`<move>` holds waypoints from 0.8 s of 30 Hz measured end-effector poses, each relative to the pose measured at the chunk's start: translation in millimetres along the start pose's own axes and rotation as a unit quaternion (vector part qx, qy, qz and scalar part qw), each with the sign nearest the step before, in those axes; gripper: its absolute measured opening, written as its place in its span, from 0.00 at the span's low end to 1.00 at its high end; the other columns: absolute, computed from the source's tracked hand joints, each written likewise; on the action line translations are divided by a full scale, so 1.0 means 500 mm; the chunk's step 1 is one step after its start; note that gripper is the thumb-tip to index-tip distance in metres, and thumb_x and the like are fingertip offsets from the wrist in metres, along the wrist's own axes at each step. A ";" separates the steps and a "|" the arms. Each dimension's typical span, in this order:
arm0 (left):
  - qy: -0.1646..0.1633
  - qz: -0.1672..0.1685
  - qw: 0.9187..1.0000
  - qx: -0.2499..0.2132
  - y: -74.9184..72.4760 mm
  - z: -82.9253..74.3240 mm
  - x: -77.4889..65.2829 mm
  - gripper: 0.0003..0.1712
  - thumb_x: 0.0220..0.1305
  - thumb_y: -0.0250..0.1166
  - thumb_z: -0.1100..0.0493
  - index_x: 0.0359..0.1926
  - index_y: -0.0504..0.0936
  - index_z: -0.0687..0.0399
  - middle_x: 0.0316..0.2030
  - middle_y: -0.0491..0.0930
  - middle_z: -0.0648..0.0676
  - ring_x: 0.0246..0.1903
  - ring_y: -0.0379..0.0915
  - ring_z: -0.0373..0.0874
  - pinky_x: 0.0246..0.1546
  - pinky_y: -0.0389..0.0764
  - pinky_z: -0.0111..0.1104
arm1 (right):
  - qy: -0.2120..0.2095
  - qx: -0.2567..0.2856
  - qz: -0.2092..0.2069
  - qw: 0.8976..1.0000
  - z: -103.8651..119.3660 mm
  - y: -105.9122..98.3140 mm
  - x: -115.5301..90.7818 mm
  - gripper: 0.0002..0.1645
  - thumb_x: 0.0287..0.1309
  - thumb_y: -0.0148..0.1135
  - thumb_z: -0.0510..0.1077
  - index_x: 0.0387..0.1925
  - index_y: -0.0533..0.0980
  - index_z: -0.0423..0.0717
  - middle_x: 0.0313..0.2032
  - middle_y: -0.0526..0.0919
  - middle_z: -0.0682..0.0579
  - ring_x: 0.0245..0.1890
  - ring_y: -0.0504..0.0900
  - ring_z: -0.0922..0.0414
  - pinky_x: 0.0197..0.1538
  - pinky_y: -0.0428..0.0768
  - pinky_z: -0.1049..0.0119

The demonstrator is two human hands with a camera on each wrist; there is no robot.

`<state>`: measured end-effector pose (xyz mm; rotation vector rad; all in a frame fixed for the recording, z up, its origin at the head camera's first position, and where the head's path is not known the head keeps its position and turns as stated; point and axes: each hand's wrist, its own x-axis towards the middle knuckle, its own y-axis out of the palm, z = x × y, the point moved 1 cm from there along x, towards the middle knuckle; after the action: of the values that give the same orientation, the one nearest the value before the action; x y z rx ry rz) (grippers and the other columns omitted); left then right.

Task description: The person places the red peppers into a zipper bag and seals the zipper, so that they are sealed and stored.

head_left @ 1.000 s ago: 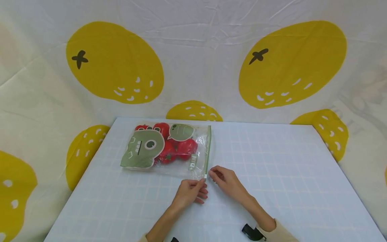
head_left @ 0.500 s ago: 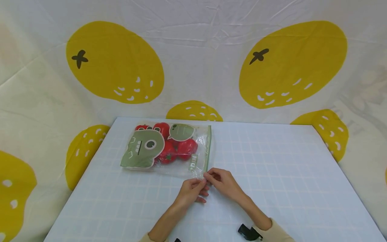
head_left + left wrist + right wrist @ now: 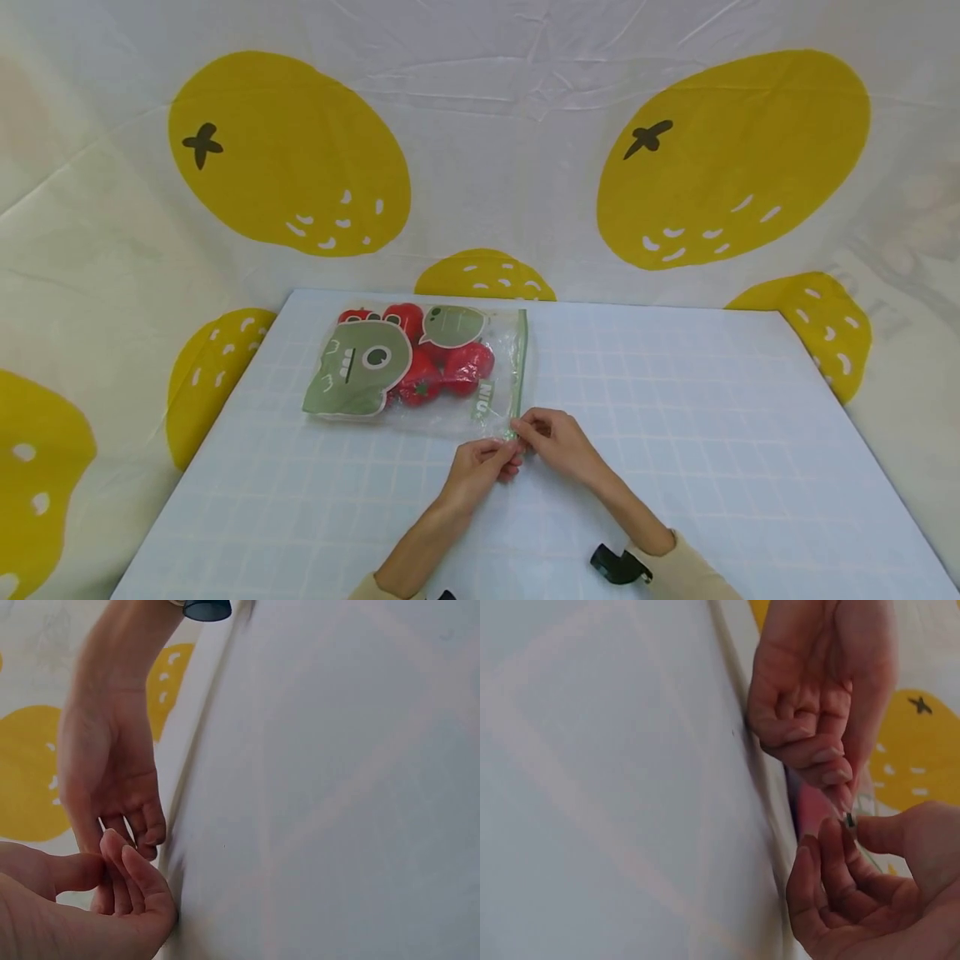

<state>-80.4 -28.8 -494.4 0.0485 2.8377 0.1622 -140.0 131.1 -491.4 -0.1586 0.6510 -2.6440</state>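
A clear zip bag (image 3: 352,375) with a green dinosaur print lies flat at the back left of the table. Several red tomatoes (image 3: 467,367) show through it. Its green zip edge (image 3: 521,358) runs along the right side. At the near end of that edge, my left hand (image 3: 474,477) pinches the bag's corner between thumb and index finger. Just beyond it, my right hand (image 3: 561,443) pinches the zip; a small pale slider (image 3: 850,820) shows at its thumb and finger in the right wrist view. In the left wrist view, the fingertips hide the corner.
The table (image 3: 697,433) has a pale blue checked cover. A white cloth (image 3: 495,150) with yellow fruit prints hangs behind it and at the sides. A black wrist camera (image 3: 619,565) sits by the right sleeve.
My right hand has come left from beside the bag onto the zip's near end, then shifted slightly away from me. My left hand stays at the corner, and the bag lies where it was.
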 end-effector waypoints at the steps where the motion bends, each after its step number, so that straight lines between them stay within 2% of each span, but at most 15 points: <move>1: 0.000 -0.001 1.000 -0.001 0.001 0.000 0.000 0.15 0.73 0.64 0.60 0.45 0.83 0.73 0.33 0.87 0.56 0.29 0.81 0.36 0.34 0.82 0.26 | 0.000 0.000 -0.001 1.000 0.000 -0.001 0.002 0.15 0.71 0.63 0.50 0.32 0.83 0.44 0.24 0.81 0.56 0.26 0.77 0.61 0.30 0.73 0.70; 9: 0.002 -0.006 1.000 -0.006 0.005 0.001 0.002 0.14 0.72 0.64 0.61 0.43 0.83 0.73 0.30 0.85 0.51 0.28 0.80 0.35 0.33 0.82 0.26 | 0.005 -0.007 -0.018 1.000 -0.003 -0.005 0.021 0.16 0.72 0.62 0.50 0.28 0.80 0.45 0.23 0.79 0.57 0.26 0.76 0.61 0.33 0.74 0.68; 24: 0.005 -0.003 1.000 -0.009 0.008 -0.003 0.001 0.13 0.73 0.62 0.63 0.45 0.84 0.73 0.31 0.85 0.54 0.30 0.79 0.35 0.35 0.81 0.26 | 0.005 -0.004 -0.040 0.999 -0.011 -0.015 0.063 0.18 0.74 0.59 0.50 0.28 0.79 0.45 0.22 0.79 0.55 0.27 0.77 0.60 0.34 0.73 0.69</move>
<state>-81.5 -24.9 -492.6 0.0341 2.8449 0.1878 -172.4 126.5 -492.6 -0.1779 0.6720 -2.7209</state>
